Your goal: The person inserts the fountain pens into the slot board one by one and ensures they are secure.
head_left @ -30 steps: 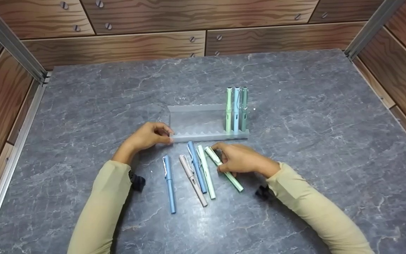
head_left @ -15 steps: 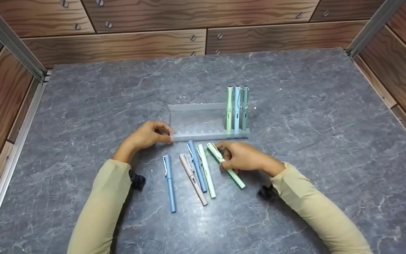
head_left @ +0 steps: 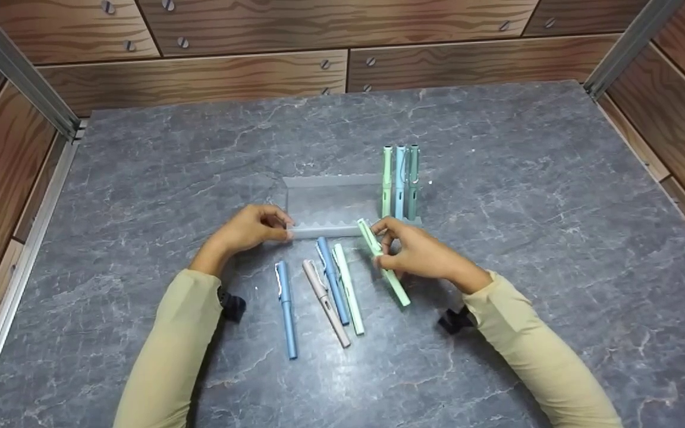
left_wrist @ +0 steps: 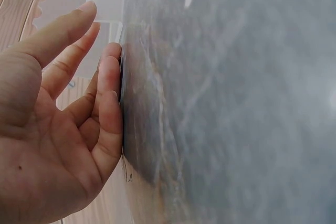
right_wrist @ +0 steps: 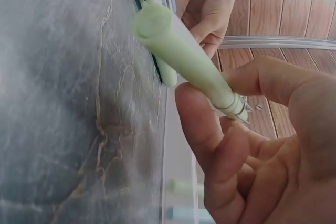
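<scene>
My right hand [head_left: 414, 246] pinches a light green pen [right_wrist: 178, 56] between thumb and fingers. The pen is tilted, its clip end over the front edge of a clear pen rack [head_left: 330, 230]. At the rack's front left corner, my left hand [head_left: 251, 227] holds its end with thumb and index finger; in the left wrist view the other fingers of that hand [left_wrist: 63, 103] curl down at the tabletop. A green pen [head_left: 386, 178], a light blue pen [head_left: 399, 181] and a dark green pen [head_left: 413, 178] stand in the rack's right end.
In front of the rack lie a blue pen [head_left: 286, 309], a grey-brown pen [head_left: 326, 303], a second blue pen [head_left: 332, 279] and a pale green pen [head_left: 349, 291]. The marbled tabletop [head_left: 515, 178] is bordered by wood-patterned walls [head_left: 200, 77].
My right hand has lifted the light green pen from the table and carried it forward to the rack's front edge. The left hand stays at the rack's corner.
</scene>
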`<state>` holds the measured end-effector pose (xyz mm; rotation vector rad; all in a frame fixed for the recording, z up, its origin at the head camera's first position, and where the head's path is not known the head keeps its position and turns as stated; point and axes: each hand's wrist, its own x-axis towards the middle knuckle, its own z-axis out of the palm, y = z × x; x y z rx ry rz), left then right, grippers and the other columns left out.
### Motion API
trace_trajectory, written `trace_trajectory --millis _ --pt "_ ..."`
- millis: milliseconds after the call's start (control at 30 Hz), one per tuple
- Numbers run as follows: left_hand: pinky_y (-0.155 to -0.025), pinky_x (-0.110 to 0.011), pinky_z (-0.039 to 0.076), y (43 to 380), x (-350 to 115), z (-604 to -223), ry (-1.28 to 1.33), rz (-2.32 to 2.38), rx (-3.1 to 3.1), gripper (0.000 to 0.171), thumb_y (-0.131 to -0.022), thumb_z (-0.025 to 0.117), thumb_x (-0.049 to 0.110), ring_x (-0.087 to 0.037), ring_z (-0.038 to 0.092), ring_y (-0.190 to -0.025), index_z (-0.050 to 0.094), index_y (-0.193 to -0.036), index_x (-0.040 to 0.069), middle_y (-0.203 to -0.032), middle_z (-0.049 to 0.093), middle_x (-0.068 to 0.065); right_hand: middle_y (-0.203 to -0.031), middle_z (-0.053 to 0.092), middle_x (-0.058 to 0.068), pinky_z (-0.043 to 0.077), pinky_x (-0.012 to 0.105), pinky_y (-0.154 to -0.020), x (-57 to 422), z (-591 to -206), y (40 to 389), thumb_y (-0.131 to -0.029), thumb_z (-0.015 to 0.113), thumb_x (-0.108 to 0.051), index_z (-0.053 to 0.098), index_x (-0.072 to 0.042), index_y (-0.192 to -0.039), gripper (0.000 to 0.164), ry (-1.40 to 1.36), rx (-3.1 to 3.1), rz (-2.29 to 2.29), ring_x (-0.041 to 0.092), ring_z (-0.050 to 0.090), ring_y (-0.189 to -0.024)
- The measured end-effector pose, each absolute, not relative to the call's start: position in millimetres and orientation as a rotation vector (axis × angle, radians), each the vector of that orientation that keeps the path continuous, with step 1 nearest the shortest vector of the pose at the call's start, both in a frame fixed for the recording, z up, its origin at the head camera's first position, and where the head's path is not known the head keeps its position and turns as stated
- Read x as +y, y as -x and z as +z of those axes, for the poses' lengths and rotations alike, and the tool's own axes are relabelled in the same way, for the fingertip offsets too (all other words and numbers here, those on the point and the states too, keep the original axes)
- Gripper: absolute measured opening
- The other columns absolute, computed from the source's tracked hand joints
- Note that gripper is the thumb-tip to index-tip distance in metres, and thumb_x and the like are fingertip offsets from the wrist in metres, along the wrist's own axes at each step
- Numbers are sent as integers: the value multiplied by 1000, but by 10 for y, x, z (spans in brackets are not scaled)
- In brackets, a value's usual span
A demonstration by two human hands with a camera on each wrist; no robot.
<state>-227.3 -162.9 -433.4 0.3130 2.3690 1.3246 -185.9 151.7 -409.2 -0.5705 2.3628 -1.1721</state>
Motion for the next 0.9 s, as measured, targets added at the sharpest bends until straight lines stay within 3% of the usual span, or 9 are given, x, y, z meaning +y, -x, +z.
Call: trace_trajectory --millis 433,733,900 --pt "-62 -20 41 2276 -1627 -4335 -302 1316 2373 28 -83 73 11 -9 49 -70 67 -108 0 -81 60 2 -87 50 6 50 29 -48 1548 -4000 1908 -85 66 -2 35 0 -123 49 417 2321 -1427 18 60 -54" --pt "-63 -20 42 2276 -1624 -4330 -289 1316 2369 26 -83 73 10 -9 50 -73 67 -106 0 -85 62 2 -91 50 8 56 38 -56 1549 -3912 1994 -85 66 1 34 1 -125 52 354 2383 -1592 20 63 -55" --pt "-63 -21 42 2274 -1623 -4326 -286 1314 2371 25 -83 72 10 -9 50 -74 67 -106 0 -86 63 1 -91 49 7 55 35 -54 1546 -3875 2048 -86 66 0 33 1 -127 53 323 2423 -1631 19 63 -56"
